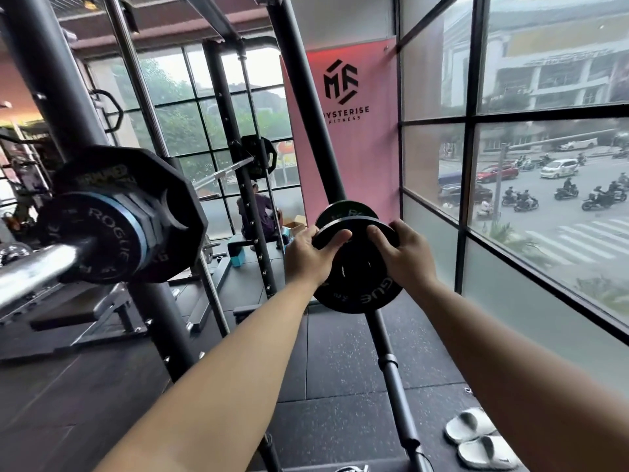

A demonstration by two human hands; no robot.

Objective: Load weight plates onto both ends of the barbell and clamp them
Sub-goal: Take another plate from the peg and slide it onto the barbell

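Hands: two, both bare, both out in front. Left hand point(311, 255) and right hand point(403, 252) each have the grip closed on the rim of a small black plate point(357, 291), thumbs on its near face, fingers wrapped behind. A second small plate point(343, 218) sits tilted just above and behind it, touching the fingers; whether it is also held or hangs on a peg I cannot tell.

Barbell point(37, 267): one, chrome sleeve end pointing toward the viewer at left, well apart from the hands. Plates already on it: three that I can count — a large twelve-sided black plate point(177, 212) innermost, a blue-edged plate point(136, 216), and a black ROGUE plate point(98, 240) outermost.

Rack uprights point(306, 107): dark steel, slanted through the middle.

Floor point(340, 362): dark speckled rubber mat. White slippers point(480, 437): two, lower right.

Room: gym, grid-framed windows point(473, 114) at right over a busy street, pink logo banner point(354, 137) behind, one seated person point(257, 216) in the background.
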